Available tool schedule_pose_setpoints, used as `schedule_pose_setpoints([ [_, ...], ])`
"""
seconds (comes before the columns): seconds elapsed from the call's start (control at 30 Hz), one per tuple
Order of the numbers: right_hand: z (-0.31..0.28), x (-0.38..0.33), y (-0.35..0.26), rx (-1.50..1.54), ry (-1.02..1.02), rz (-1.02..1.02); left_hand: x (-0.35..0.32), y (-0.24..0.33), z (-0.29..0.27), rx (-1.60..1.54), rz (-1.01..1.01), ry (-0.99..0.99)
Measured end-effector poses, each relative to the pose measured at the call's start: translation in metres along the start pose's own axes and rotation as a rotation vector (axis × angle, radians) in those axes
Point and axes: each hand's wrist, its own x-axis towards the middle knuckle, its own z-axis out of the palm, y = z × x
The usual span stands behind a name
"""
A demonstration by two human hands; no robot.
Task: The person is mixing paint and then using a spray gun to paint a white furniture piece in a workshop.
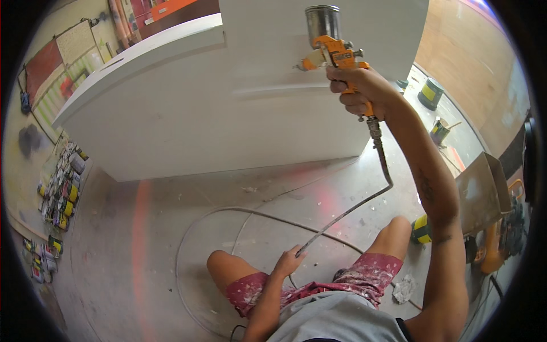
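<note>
We have an orange spray gun (341,54) at the upper centre right of the frame, in front of a large white piece of furniture (188,125), its nozzle pointing left and its metal cup (322,24) upright on top. Our right hand (364,91) is wrapped around the gun's handle, fingers curled; we cannot tell whether the trigger is pressed. A dark hose (386,168) drops from the handle, bends, and runs down to our left hand (289,262) at the lower centre, which is closed around it above our paint-spotted red shorts (370,276). More of the hose loops across the grey floor (114,245), which carries reddish paint marks. A crumpled paper (404,289) lies at the lower right, below a can (421,229) beside our right knee. Farther right stands a cardboard box (483,188), with another can (430,94) at the upper right. Many cans (64,196) crowd the left edge.
</note>
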Motion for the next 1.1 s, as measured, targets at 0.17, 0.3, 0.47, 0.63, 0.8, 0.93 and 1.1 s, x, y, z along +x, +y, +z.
schedule_pose_setpoints([
  [0.17, -0.062, -0.049, 0.000, -0.133, 0.328, 0.022, 0.009, 0.004, 0.007, 0.011, 0.027, -0.049],
  [0.3, -0.107, -0.087, 0.009, -0.207, 0.562, 0.079, 0.007, 0.016, 0.008, 0.040, 0.041, -0.103],
  [0.47, -0.173, -0.134, 0.021, -0.363, 0.837, 0.057, 0.008, 0.022, 0.017, 0.035, 0.059, -0.148],
  [0.63, -0.222, -0.159, 0.043, -0.507, 1.005, 0.054, 0.015, 0.031, 0.019, 0.095, 0.025, -0.177],
  [0.8, -0.201, -0.166, 0.083, -0.285, 1.077, -0.143, 0.024, 0.003, 0.018, 0.171, -0.047, 0.031],
  [0.93, -0.187, -0.174, 0.129, -0.120, 1.116, -0.224, 0.031, -0.011, 0.000, 0.165, -0.172, 0.326],
  [1.1, -0.133, -0.162, 0.165, 0.047, 0.877, -0.191, 0.029, -0.022, -0.010, 0.102, -0.153, 0.403],
])
